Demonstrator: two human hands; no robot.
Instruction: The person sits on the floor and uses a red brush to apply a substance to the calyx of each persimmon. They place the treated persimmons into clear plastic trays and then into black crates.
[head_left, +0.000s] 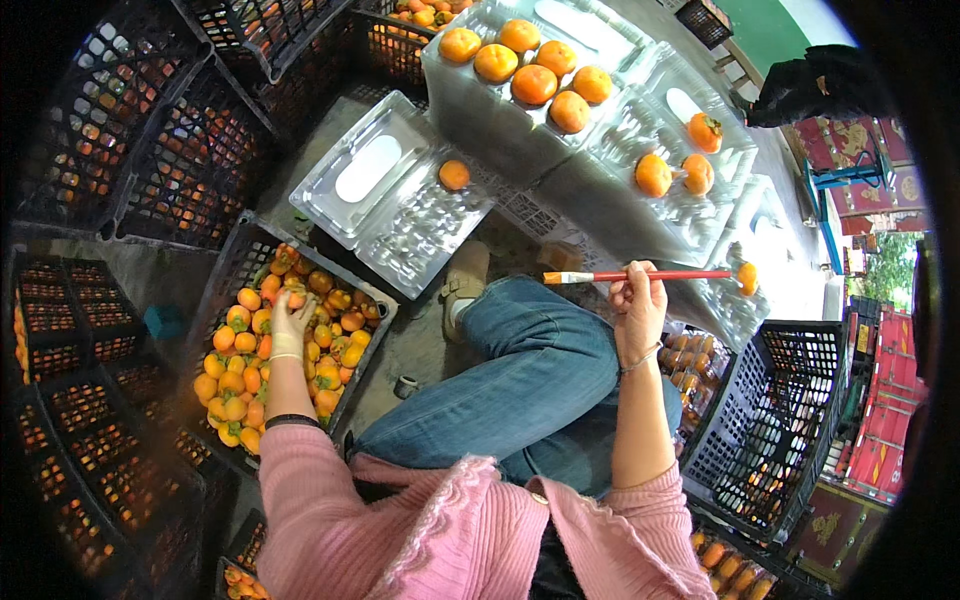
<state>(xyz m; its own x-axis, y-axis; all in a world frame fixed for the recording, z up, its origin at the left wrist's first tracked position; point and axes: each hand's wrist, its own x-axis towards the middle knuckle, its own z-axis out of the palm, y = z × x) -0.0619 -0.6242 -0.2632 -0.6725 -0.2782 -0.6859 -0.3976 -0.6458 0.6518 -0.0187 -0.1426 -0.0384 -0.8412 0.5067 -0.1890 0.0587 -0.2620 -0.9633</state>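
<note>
My left hand (288, 330), in a pale glove, reaches into a black plastic crate (360, 390) of loose orange persimmons (234, 382) with green calyxes. Its fingers are around one persimmon (297, 300) among the others; they partly hide it. In my bare right hand (639, 304) is a slim paintbrush (686, 275) with a red handle, held level above my knee, bristles to the left. An open clear plastic clamshell tray (409, 240) lies ahead, between the crate and the stacked trays. One persimmon (454, 175) sits in a far corner of its moulded half.
Stacks of clear plastic trays (510, 142) stand ahead and to the right, with several persimmons (534, 84) on top. Black crates of fruit (180, 165) rise at the left. At the right is another black crate (772, 427), beside packed fruit (694, 360). A small roll (406, 386) lies on the floor.
</note>
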